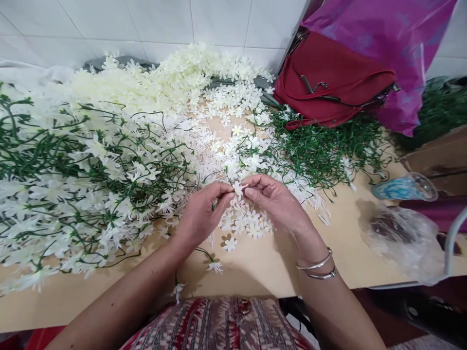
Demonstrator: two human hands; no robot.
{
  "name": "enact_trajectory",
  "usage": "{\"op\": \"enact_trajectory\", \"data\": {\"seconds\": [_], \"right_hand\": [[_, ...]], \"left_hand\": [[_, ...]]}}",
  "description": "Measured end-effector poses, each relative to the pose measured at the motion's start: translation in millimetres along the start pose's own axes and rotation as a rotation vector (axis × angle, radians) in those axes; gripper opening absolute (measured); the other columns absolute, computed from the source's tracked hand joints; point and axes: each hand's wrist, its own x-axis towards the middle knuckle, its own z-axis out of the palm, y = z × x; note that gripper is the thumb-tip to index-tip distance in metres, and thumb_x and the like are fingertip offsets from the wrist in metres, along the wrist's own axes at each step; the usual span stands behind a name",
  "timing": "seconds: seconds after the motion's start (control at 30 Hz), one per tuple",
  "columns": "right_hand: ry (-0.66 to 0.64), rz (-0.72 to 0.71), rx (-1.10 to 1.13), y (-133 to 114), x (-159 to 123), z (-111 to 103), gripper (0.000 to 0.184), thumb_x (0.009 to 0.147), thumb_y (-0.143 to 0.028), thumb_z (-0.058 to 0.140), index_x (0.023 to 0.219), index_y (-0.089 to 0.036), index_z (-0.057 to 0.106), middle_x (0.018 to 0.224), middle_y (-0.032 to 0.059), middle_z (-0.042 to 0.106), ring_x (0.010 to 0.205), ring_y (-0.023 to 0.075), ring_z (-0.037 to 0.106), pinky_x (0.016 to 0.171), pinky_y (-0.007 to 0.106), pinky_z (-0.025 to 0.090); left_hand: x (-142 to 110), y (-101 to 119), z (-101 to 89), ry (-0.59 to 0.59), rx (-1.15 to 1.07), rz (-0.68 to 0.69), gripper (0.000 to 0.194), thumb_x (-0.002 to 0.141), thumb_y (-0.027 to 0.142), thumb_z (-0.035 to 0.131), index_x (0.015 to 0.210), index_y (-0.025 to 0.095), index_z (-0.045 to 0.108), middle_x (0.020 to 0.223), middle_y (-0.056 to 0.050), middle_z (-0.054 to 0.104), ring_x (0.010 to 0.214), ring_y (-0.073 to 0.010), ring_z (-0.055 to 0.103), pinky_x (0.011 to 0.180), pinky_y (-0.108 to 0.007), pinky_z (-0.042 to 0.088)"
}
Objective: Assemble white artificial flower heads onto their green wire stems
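Just over the table's middle, my left hand (200,214) and my right hand (275,200) meet fingertip to fingertip at a small white artificial flower (238,188). Thumb and forefinger of each hand are pinched together at opposite sides of it. Whether a stem lies within the left fingers is hidden. Loose white blossoms (248,221) lie under and between the hands. One single blossom (229,244) sits nearer to me. Below my left wrist, a green stem with a white flower (215,267) rests on the table, and another white flower (177,290) hangs close to the edge.
To the left spreads a large heap of green-stemmed white flowers (109,165). Cream blossoms (175,73) are piled by the tiled wall. Green stems (321,146) lie at right, below a red handbag (332,78) and purple plastic bag (383,39). A cup (404,187) and clear bag (404,238) are far right.
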Motion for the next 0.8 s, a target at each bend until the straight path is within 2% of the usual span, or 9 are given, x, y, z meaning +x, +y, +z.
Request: {"op": "enact_trajectory", "data": {"seconds": [0.1, 0.2, 0.3, 0.37, 0.47, 0.53, 0.67, 0.73, 0.8], "right_hand": [[-0.037, -0.108, -0.303, -20, -17, 0, 0.008, 0.094, -0.03, 0.074, 0.094, -0.023, 0.071, 0.087, 0.0007, 0.067, 0.081, 0.0167, 0.061, 0.073, 0.032, 0.046], [-0.255, -0.155, -0.645, -30, -39, 10, 0.011, 0.097, -0.014, 0.068, 0.093, -0.023, 0.072, 0.093, 0.0016, 0.069, 0.089, 0.0184, 0.063, 0.079, 0.033, 0.047], [-0.38, -0.152, -0.914, -22, -59, 27, 0.01, 0.098, -0.012, 0.068, 0.101, -0.021, 0.071, 0.102, 0.006, 0.067, 0.094, 0.0216, 0.062, 0.079, 0.035, 0.047], [-0.314, -0.187, -1.034, -11, -69, 36, 0.01, 0.102, -0.013, 0.062, 0.103, -0.019, 0.07, 0.1, 0.0076, 0.065, 0.091, 0.0225, 0.06, 0.076, 0.036, 0.045], [-0.211, -0.262, -0.949, -2, -78, 39, 0.021, 0.106, -0.015, 0.052, 0.091, -0.02, 0.065, 0.097, 0.0066, 0.065, 0.09, 0.0209, 0.059, 0.075, 0.035, 0.045], [-0.147, -0.233, -0.826, -5, -82, 34, 0.022, 0.105, -0.014, 0.052, 0.087, -0.021, 0.062, 0.092, 0.0045, 0.066, 0.087, 0.0196, 0.06, 0.075, 0.034, 0.046], [0.1, -0.138, -0.565, -18, -80, 20, 0.012, 0.099, -0.02, 0.063, 0.088, -0.024, 0.062, 0.087, 0.001, 0.068, 0.083, 0.0179, 0.062, 0.074, 0.033, 0.048], [0.241, -0.129, -0.445, -21, -73, 15, 0.007, 0.094, -0.022, 0.069, 0.089, -0.024, 0.065, 0.083, 0.0, 0.066, 0.078, 0.0172, 0.06, 0.072, 0.032, 0.048], [0.309, -0.119, -0.338, -22, -65, 14, 0.006, 0.09, -0.024, 0.073, 0.09, -0.025, 0.068, 0.077, -0.0011, 0.063, 0.073, 0.0167, 0.057, 0.068, 0.031, 0.047]], "left_hand": [[4, 2, -6.9, 0.084, 0.004, 0.012, 0.004, 0.102, 0.019, 0.065, 0.106, 0.019, 0.066, 0.085, 0.0, 0.073, 0.075, -0.0128, 0.069, 0.073, -0.023, 0.052], [5, 2, -12.3, 0.098, 0.021, 0.034, 0.008, 0.103, 0.02, 0.064, 0.11, 0.019, 0.066, 0.093, -0.002, 0.075, 0.08, -0.014, 0.072, 0.075, -0.024, 0.054], [3, 3, -13.9, 0.013, 0.085, 0.102, 0.009, 0.103, 0.019, 0.063, 0.111, 0.019, 0.066, 0.101, -0.004, 0.077, 0.087, -0.0156, 0.073, 0.08, -0.026, 0.056], [0, 2, -13.0, -0.09, 0.139, 0.115, 0.011, 0.104, 0.02, 0.06, 0.113, 0.019, 0.065, 0.102, -0.006, 0.076, 0.088, -0.018, 0.074, 0.079, -0.029, 0.058], [-5, 3, -10.8, -0.237, 0.198, 0.124, 0.017, 0.105, 0.026, 0.058, 0.118, 0.016, 0.064, 0.104, -0.009, 0.076, 0.092, -0.0233, 0.074, 0.08, -0.036, 0.06], [-6, 6, -10.3, -0.278, 0.183, 0.146, 0.028, 0.104, 0.032, 0.061, 0.127, 0.016, 0.063, 0.118, -0.013, 0.075, 0.105, -0.0271, 0.074, 0.09, -0.043, 0.062], [-3, 20, -13.4, -0.195, 0.063, 0.171, 0.038, 0.102, 0.028, 0.064, 0.139, 0.019, 0.059, 0.139, -0.015, 0.067, 0.132, -0.0276, 0.064, 0.112, -0.049, 0.054], [-1, 27, -15.2, -0.169, -0.019, 0.176, 0.036, 0.101, 0.021, 0.063, 0.137, 0.021, 0.06, 0.139, -0.014, 0.067, 0.133, -0.0257, 0.063, 0.115, -0.048, 0.052], [1, 32, -15.2, -0.161, -0.09, 0.177, 0.036, 0.1, 0.018, 0.064, 0.135, 0.022, 0.062, 0.136, -0.013, 0.069, 0.131, -0.0249, 0.064, 0.114, -0.047, 0.053]]}}
